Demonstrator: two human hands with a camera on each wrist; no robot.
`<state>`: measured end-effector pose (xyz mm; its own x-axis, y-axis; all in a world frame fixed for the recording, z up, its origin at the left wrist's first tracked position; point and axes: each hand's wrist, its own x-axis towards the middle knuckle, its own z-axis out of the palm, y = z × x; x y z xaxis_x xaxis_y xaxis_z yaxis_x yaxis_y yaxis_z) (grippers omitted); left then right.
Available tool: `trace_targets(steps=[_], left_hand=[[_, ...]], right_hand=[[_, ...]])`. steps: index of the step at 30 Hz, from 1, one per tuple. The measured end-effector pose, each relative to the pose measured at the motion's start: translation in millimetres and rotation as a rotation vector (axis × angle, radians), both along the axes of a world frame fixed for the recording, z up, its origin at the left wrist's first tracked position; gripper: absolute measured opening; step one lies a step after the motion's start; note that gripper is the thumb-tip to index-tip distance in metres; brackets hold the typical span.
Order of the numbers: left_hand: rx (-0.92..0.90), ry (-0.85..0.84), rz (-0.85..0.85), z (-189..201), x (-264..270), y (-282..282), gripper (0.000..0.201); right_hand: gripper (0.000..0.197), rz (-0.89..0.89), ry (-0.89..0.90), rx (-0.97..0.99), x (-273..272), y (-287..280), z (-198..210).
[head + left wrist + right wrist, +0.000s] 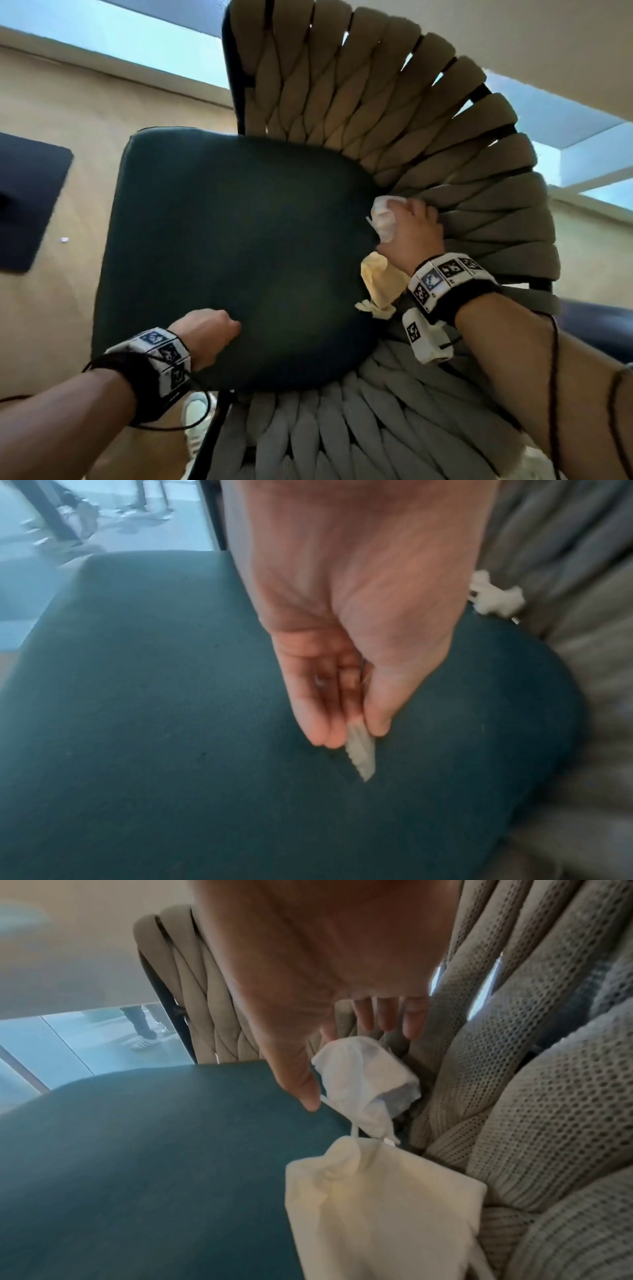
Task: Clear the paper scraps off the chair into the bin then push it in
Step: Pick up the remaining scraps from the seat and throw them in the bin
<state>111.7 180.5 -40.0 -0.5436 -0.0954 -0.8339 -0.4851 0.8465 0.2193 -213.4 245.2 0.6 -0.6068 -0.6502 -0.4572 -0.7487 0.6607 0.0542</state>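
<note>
The chair has a dark teal seat cushion (222, 240) and a woven beige rope backrest (342, 102). My left hand (356, 734) hovers over the front of the cushion (137, 723) and pinches a small grey-white paper scrap (361, 753) between thumb and fingers. My right hand (407, 229) is at the cushion's right edge, beside the backrest. Its thumb and fingertips (387, 1018) are spread around a crumpled white paper (366, 1080), not closed on it. A cream paper (377, 1204) lies just below that, against the rope. No bin is in view.
A dark rug (27, 202) lies on the floor to the left, with a tiny white scrap (64, 240) near it. My shoe (198, 421) shows beside the chair leg. A pale table edge (513, 34) runs above the backrest. A person's legs (142, 1031) stand beyond the glass.
</note>
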Motion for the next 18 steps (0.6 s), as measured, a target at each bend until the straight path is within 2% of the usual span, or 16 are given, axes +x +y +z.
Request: trace_targets(steps=[2,5,8,11,15,18], left_hand=[[0.028,0.054,0.159,9,-12,-6,0.008],[0.086,0.215,0.474,15,-39,-19,0.018],[0.088,0.335,0.617,20,-69,-30,0.013],[0.114,0.381,0.656,21,-93,-35,0.010],[0.151,0.387,0.634,22,-116,-36,0.020],[0.096,0.454,0.587,23,-136,-36,0.022]], right_hand=[[0.089,0.018,0.017,0.053,-3,-1,-10],[0.089,-0.030,-0.021,0.035,-9,-4,-22],[0.075,-0.124,-0.042,-0.078,-10,-12,-26],[0.065,-0.208,-0.045,-0.107,-9,-19,-26],[0.062,-0.253,-0.100,-0.070,-11,-18,-17],[0.066,-0.305,-0.137,-0.194,-15,-14,6]])
